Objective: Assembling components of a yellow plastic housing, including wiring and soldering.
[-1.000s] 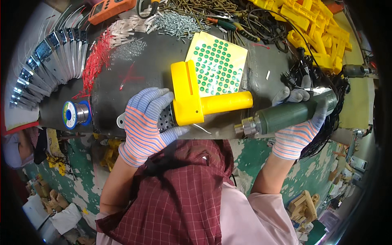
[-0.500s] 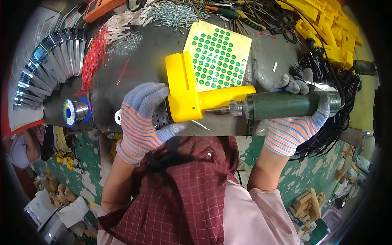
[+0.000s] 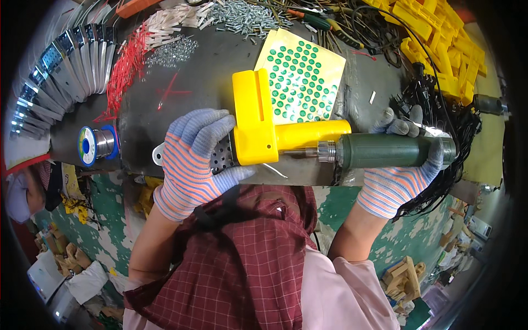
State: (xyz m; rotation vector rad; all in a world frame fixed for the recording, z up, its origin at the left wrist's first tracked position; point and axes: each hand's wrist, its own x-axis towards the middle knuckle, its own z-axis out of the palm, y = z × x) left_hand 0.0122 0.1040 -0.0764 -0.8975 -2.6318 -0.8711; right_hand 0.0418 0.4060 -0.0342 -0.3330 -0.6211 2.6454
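Observation:
My left hand [image 3: 192,159], in a striped knit glove, is closed around a perforated metal piece [image 3: 223,154] joined to a yellow plastic housing [image 3: 254,118]. A pale tab [image 3: 158,154] with a hole sticks out on the hand's far left side. The housing has a block with a slot and a yellow handle reaching right. My right hand [image 3: 404,170], gloved alike, grips a dark green electric screwdriver [image 3: 388,151], lying nearly level. Its bit points left at the housing's side, just below the handle; whether a screw sits at the tip cannot be made out.
A sheet of green round stickers [image 3: 300,77] lies behind the housing. Around it are screws [image 3: 247,17], red cable ties [image 3: 125,74], a solder spool [image 3: 98,145], metal strips [image 3: 74,71], yellow plastic parts [image 3: 440,44] and black cables [image 3: 473,126].
The whole view has shifted slightly, so the sheet and housing appear a little farther right. Both hands keep their grips, and the bit stays at the housing's side.

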